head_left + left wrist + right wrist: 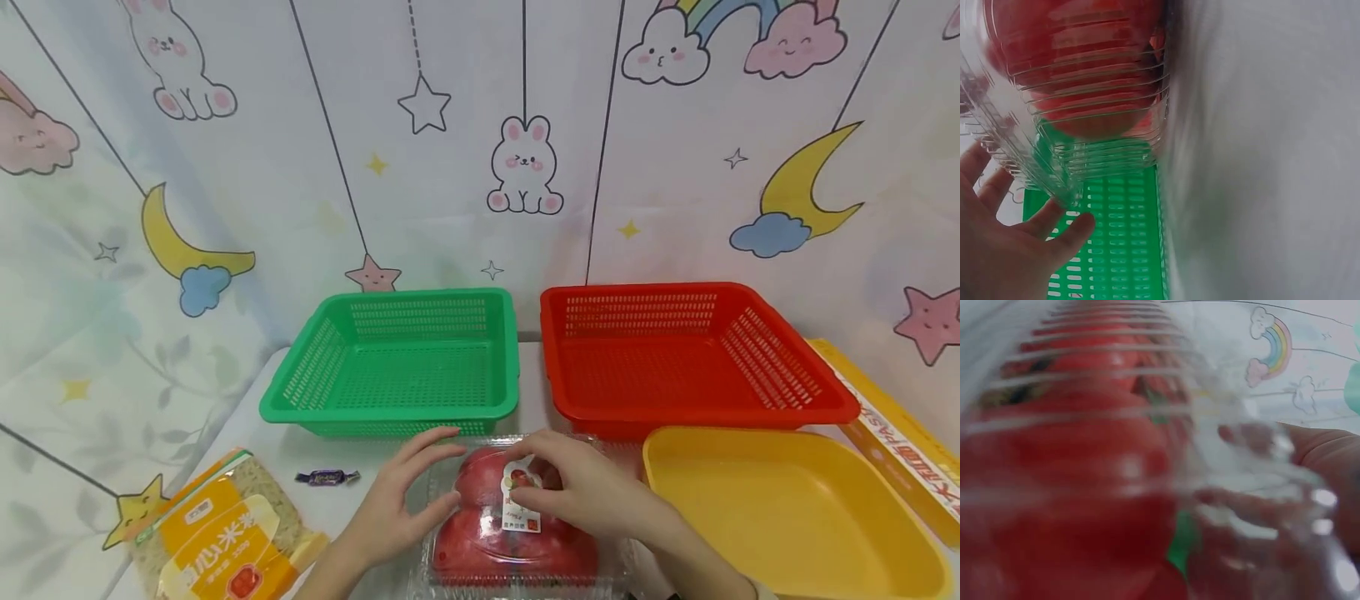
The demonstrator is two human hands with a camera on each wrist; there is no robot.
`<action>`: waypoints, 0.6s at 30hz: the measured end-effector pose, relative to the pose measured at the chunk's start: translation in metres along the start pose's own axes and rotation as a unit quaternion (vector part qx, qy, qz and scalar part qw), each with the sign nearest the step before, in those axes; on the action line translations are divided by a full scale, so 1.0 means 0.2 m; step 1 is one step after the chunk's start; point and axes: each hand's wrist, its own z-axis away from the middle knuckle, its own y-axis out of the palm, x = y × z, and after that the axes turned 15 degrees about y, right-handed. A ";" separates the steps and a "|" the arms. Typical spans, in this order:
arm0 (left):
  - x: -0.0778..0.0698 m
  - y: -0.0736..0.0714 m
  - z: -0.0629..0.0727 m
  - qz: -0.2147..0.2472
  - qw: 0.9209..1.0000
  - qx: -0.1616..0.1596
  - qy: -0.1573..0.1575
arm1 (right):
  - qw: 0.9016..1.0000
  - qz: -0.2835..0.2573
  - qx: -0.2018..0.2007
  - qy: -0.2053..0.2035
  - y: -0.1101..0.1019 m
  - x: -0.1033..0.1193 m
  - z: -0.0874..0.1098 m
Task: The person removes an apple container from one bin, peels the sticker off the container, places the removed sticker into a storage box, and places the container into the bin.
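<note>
In the head view I had the clear plastic box (516,548) of red fruit (465,546) on the white table (337,446), close in front, with the green basket (405,414) and the red basket (705,414) beyond it. The left hand (397,510) was spread at the box's left side; the right hand (588,485) curved loosely over the lid, thumb apart from the fingers, pinching nothing that I could make out. I judged the step in hand to be taking hold of the box; the next move seemed to call for even pressure on its sides, gentle enough for thin plastic. A pale label (521,518) was on the lid.

From the left wrist I saw ridged, see-through walls and fingertips near a corner; I couldn't tell whether they touched.

The right wrist view was blurred: round, shiny fruit behind plastic ribs, and fingers seen through the plastic.
</note>
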 end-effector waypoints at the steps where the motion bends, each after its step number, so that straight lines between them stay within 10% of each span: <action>1: 0.00 0.00 0.00 0.004 1.000 -0.002 0.006 | 1.000 0.006 0.000 -0.009 0.01 0.00 -0.01; 18: 0.02 0.05 0.04 0.044 0.999 -0.019 0.013 | 0.999 0.039 -0.034 0.001 0.06 -0.02 -0.01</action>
